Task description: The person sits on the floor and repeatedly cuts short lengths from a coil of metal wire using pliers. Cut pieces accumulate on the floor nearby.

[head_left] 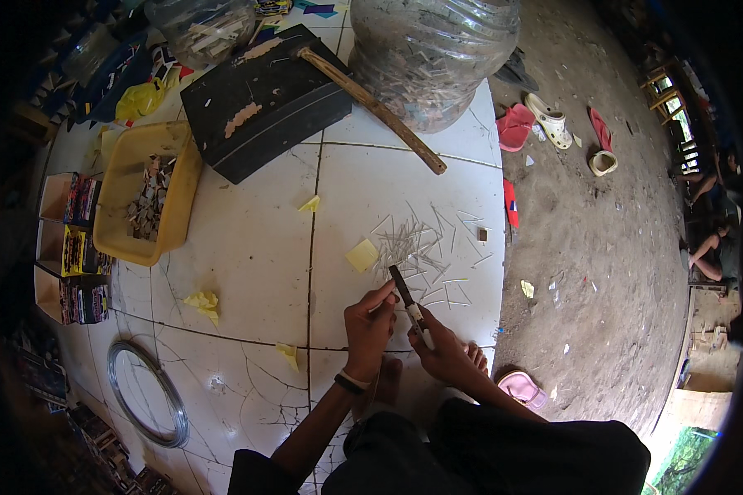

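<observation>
My right hand point(439, 345) is wrapped round the pale handle of a hand tool point(403, 286), which looks like pliers or snips. Its dark, straight end points up and slightly left. Close against that end, my left hand point(370, 323) is closed in a pinch; whatever its fingers hold is too small to make out. Just beyond both hands lies a loose scatter of thin, pale wire-like pieces point(409, 245) on the white tiles. A small yellow paper square point(362, 255) touches the scatter's left side, and a little brown block point(482, 235) sits at its right.
A coil of wire point(114, 388) lies at the left, near a yellow tub point(186, 198) of scraps and small stacked boxes point(82, 252). Farther off are a black case point(264, 107), a wooden-handled hammer point(380, 111) and a clear bag point(433, 66). Sandals point(551, 122) lie on the dirt floor beyond the tiled edge.
</observation>
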Demonstrator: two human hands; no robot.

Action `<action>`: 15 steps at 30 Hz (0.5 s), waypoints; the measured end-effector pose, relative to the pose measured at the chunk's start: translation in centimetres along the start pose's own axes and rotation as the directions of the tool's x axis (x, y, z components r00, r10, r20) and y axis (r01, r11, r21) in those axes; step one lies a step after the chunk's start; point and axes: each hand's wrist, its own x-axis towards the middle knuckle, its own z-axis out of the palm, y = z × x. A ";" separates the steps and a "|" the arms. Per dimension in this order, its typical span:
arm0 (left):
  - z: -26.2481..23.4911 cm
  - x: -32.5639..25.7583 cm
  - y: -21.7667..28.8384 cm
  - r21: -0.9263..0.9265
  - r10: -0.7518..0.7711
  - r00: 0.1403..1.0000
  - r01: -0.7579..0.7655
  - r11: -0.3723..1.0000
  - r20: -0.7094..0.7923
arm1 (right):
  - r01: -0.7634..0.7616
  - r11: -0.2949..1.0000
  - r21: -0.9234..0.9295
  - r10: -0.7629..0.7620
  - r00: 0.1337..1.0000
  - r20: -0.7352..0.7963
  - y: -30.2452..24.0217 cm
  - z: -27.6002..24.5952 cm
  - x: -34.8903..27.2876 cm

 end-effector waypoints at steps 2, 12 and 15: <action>0.0 0.0 -0.2 -0.005 -0.003 1.000 0.003 1.000 -0.005 | -0.018 1.000 0.016 0.018 1.000 0.011 -0.3 0.0 0.0; 0.0 -0.2 -1.0 -0.022 -0.039 0.999 0.038 0.999 -0.027 | 0.031 0.999 -0.029 -0.031 1.000 0.006 1.0 0.4 -0.4; 0.0 -0.1 -1.3 -0.019 -0.034 0.999 0.033 0.999 -0.035 | 0.039 0.998 -0.041 -0.039 0.999 0.000 1.4 0.5 -0.5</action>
